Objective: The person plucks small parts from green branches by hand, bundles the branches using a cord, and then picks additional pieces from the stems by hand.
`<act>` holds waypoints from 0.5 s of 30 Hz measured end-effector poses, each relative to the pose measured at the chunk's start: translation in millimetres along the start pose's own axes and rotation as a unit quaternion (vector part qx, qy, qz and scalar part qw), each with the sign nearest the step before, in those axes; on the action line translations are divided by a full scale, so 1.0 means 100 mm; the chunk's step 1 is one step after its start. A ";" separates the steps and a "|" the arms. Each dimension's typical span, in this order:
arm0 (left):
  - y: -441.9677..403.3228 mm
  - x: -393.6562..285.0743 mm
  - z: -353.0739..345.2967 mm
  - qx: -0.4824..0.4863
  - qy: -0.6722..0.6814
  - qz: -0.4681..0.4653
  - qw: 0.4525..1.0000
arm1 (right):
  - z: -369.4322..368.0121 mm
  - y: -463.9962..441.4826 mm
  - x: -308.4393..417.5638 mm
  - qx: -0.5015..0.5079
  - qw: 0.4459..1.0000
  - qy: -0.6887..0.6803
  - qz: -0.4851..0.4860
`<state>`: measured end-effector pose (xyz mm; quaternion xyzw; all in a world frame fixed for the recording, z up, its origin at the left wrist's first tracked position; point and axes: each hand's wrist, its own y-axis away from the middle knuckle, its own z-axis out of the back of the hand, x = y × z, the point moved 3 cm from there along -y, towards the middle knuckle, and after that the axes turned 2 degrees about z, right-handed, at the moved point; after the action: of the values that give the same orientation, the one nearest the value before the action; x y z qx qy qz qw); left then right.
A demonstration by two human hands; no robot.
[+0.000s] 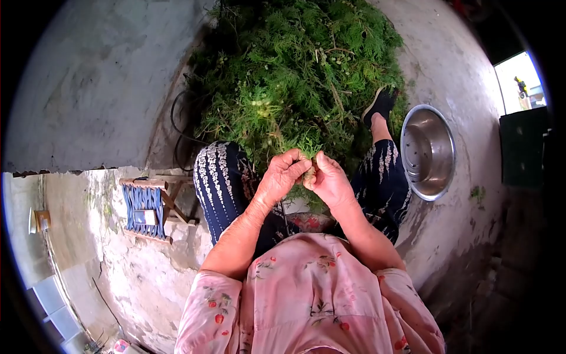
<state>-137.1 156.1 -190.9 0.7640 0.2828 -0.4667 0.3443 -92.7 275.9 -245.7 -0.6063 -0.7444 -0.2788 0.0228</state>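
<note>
Between my knees, my two hands meet over a small green sprig (309, 150). My left hand (285, 176) is closed, thumb and forefinger pinched at the sprig's lower end. Close against it, my right hand (330, 180) has its fingers curled round the same sprig, its thumb raised near the stem. The fingers hide much of the stem. Just beyond my hands lies a large heap of green leafy branches (295, 71), with small pale green clusters among the leaves.
A metal basin (428, 152) stands on the floor at the right, beside my foot in a dark shoe (382, 105). On the left are a folding stool (145, 209) with blue straps and a grey slab (94, 82). A black cable (174, 115) curves near the heap.
</note>
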 end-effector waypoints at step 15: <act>-0.06 0.19 -0.04 -0.026 -0.157 -0.118 0.980 | 0.18 -0.19 -0.47 0.009 0.801 0.545 0.247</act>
<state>-131.6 165.2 -208.4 0.6334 0.3254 -0.6104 0.3470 -92.6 239.9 -285.6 -0.5175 -0.4371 -0.5415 0.4980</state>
